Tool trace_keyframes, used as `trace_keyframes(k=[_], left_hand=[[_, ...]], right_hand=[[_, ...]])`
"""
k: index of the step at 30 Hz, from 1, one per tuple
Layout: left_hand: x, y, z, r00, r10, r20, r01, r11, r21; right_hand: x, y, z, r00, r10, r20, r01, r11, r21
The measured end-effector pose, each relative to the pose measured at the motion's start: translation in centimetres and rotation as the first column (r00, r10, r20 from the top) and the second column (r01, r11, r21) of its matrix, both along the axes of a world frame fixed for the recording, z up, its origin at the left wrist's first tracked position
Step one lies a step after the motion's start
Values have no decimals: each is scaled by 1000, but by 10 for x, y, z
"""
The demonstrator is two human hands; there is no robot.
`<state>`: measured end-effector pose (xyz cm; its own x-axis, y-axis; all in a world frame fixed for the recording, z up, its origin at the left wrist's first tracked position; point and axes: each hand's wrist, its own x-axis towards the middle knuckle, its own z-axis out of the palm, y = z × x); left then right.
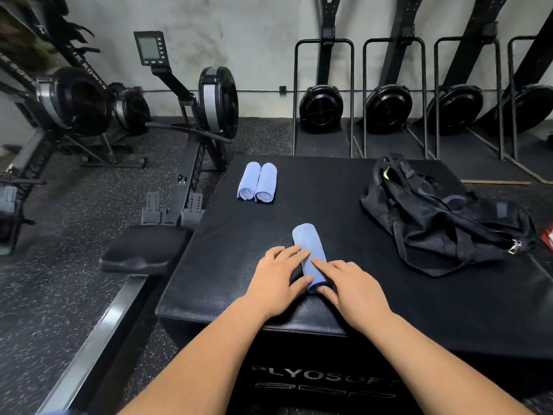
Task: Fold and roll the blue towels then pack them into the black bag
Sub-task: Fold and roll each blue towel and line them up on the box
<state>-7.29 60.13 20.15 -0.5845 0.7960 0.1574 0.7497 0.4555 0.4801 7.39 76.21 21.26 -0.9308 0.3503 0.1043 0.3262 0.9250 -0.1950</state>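
Black padded box top [329, 190] carries a rolled light-blue towel [308, 244] near its front edge. The left hand [275, 277] and right hand [351, 283] press it with nearly straight fingers. Two finished blue towel rolls [257, 182] lie touching at far left, and a crumpled black fabric bag [443, 217] sits at right.

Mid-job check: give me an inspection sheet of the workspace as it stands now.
Surface: black padded box top, no spills seen.
Job's things: pair of rolled blue towels side by side, touching, far left; third towel roll near the front edge; black bag slumped at right, no towel seen in it.
Clutter: red-and-white item at the right edge, cut off by the frame.
Hands: left hand and right hand rest with straight fingers on the third towel roll.
Cables: nothing seen.
Surroundings: rowing machines at left, fan-wheel machines along the wall.
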Motion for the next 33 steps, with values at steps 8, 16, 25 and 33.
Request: trace_keyframes(k=[8,16,25,33], left_hand=[[-41,-8,-6,996,71,-58,-77,992,-103],[-94,0,-15,975,163,-152,-188,968,-169],[-110,8,-31,940,283,-190,-311,939,-145],[-112,10,-31,934,289,-212,-323,935,-146]], right_hand=[[-48,0,-2,996,-85,-35,84,996,-24],[-117,14,-8,988,-146,-52,145,989,-39],[-193,36,-23,976,-192,-107,193,981,-3],[-254,61,-26,961,-242,-136,239,970,-44]])
